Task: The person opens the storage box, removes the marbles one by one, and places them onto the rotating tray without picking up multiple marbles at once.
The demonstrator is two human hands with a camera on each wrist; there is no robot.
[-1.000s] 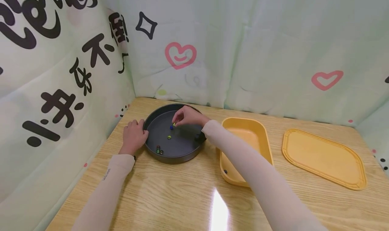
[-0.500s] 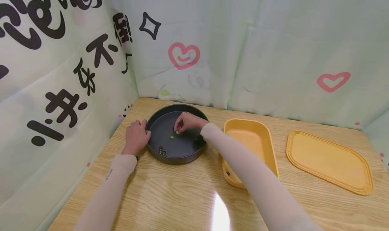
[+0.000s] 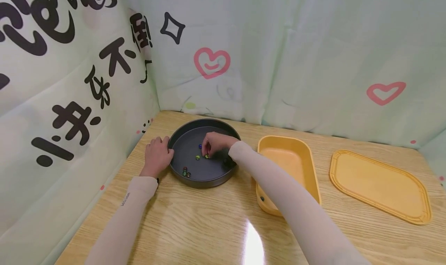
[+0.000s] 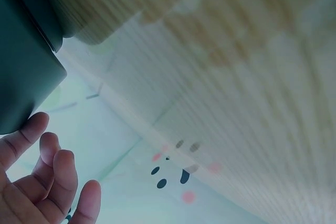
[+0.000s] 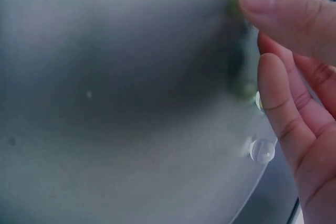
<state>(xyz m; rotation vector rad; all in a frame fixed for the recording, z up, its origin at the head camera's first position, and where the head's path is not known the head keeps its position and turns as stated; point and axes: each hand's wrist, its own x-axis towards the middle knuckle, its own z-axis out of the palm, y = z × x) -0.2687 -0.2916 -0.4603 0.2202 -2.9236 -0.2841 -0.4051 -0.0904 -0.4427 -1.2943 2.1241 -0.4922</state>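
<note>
A round black pan (image 3: 198,183) stands on the wooden table. My left hand (image 3: 157,156) holds its left rim, thumb at the rim; one finger meets the outer wall in the left wrist view. Inside the pan, my right hand (image 3: 216,142) pinches a yellow-green marble (image 3: 207,156) close to the pan floor. A blue marble (image 3: 200,146) lies just left of those fingers, and another yellow-green marble (image 3: 198,157) sits nearby. A cluster of dark and green marbles (image 3: 185,173) rests near the front left wall. In the right wrist view a clear-looking marble (image 5: 262,151) lies below the fingers.
Right of the pan stands a deep yellow container (image 3: 303,152), partly covered by my right sleeve, with a dark marble (image 3: 262,198) in it. A flat yellow lid (image 3: 379,185) lies farther right. Printed curtains (image 3: 244,63) border the table's back and left.
The right hand has moved slightly toward the front and right inside the pan, with the yellow-green marble at its fingertips. The left hand keeps its place at the rim. The head view has shifted a little.
</note>
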